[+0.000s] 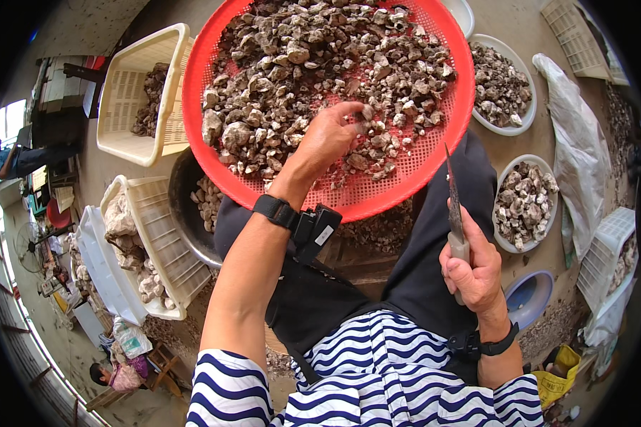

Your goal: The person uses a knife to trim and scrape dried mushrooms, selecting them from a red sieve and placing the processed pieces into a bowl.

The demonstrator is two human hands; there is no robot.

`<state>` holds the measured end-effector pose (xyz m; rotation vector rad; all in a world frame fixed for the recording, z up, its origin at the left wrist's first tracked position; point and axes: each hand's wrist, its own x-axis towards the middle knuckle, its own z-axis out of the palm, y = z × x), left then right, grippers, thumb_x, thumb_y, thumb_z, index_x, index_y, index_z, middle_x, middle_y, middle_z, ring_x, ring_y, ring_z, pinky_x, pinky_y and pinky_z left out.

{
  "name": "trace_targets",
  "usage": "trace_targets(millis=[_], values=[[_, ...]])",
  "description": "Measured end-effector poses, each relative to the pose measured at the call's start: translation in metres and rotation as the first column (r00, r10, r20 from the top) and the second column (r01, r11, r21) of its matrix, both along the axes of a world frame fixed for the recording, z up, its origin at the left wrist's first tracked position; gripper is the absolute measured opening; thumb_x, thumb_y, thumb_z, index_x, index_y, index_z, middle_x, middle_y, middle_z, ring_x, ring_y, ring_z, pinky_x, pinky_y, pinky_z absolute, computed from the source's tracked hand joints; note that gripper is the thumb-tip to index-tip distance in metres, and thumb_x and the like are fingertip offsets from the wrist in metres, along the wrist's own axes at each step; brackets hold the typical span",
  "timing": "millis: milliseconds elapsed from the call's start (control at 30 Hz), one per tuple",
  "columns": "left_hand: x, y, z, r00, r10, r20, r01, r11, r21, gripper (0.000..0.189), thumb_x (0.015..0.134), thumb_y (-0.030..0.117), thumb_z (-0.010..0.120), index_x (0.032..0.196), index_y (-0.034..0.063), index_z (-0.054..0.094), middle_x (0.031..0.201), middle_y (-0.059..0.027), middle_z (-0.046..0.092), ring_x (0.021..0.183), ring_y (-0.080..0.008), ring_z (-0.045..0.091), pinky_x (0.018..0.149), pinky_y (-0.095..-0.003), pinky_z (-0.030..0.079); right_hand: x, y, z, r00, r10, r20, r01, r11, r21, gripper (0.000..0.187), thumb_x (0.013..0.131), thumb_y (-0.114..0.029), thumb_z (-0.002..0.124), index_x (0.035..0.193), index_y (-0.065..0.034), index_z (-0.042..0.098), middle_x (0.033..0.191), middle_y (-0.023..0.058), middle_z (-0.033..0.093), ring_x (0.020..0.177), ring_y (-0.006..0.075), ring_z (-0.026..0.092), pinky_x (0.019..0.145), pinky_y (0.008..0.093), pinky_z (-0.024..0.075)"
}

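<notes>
A round red plastic mesh basket [416, 187] rests by my knees, heaped with rough grey-brown and whitish lumps [278, 80]; whether they are dried fungus, root or stone I cannot tell. Over its right half reaches my left hand [331, 128], with a small pale lump [367, 112] pinched between finger and thumb. My right hand [475, 269] grips the pale handle [459, 248] of a knife. Its narrow, dark-stained blade [454, 197] points up and away from me, beside the basket's near right rim.
Bowls of lumps [526, 200] [502, 88] and a bluish basin [531, 299] stand to the right, near a white sack [577, 144]. Leftward are cream plastic crates [165, 240] [133, 101] and a dark pan [184, 197]. Farther left, one person sits [128, 376]; another [16, 160] is at the edge.
</notes>
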<state>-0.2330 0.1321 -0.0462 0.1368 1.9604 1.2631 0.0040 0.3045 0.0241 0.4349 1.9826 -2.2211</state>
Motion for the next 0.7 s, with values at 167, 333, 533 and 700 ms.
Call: trace_targets(millis=[167, 333, 533, 700], values=[[0.003, -0.008, 0.005, 0.984, -0.105, 0.142, 0.108, 0.994, -0.016, 0.021, 0.092, 0.007, 0.050, 0.106, 0.0040, 0.066, 0.068, 0.0036, 0.054, 0.052, -0.0027, 0.042, 0.045, -0.0180, 0.032, -0.002, -0.001, 0.003, 1.000, 0.005, 0.024, -0.005, 1.000, 0.004, 0.060, 0.088, -0.011, 0.056, 0.143, 0.0027, 0.037, 0.066, -0.0028, 0.053, 0.051, 0.0036, 0.043, 0.051, 0.0196, 0.0374], [0.000, -0.043, 0.039, 0.984, 0.122, 0.127, -0.135, 0.986, 0.097, 0.014, 0.092, 0.011, 0.057, 0.097, 0.0022, 0.066, 0.069, 0.0020, 0.057, 0.052, -0.0029, 0.045, 0.044, -0.0170, 0.033, 0.000, -0.001, 0.002, 1.000, 0.005, 0.002, -0.005, 1.000, 0.001, 0.060, 0.088, -0.012, 0.056, 0.143, 0.0028, 0.036, 0.066, -0.0028, 0.052, 0.051, 0.0034, 0.043, 0.050, 0.0194, 0.0366], [0.006, -0.148, 0.080, 0.933, 0.344, -0.107, -0.334, 0.937, 0.102, 0.023, 0.095, 0.024, 0.058, 0.091, 0.0020, 0.065, 0.070, -0.0019, 0.059, 0.057, -0.0057, 0.051, 0.049, -0.0180, 0.038, 0.000, -0.005, 0.003, 1.000, -0.008, 0.013, 0.008, 1.000, -0.028, 0.059, 0.088, -0.009, 0.053, 0.144, 0.0003, 0.036, 0.065, -0.0039, 0.050, 0.050, 0.0028, 0.040, 0.046, 0.0191, 0.0343], [0.023, -0.259, 0.089, 0.846, 0.342, -0.409, -0.467, 0.845, -0.261, 0.026, 0.094, 0.026, 0.060, 0.093, 0.0005, 0.067, 0.082, -0.0032, 0.065, 0.070, -0.0082, 0.056, 0.065, -0.0214, 0.043, 0.000, -0.009, 0.004, 1.000, 0.007, 0.001, -0.007, 1.000, -0.013, 0.059, 0.089, -0.009, 0.052, 0.144, 0.0002, 0.036, 0.064, -0.0046, 0.048, 0.049, 0.0025, 0.038, 0.046, 0.0189, 0.0331]])
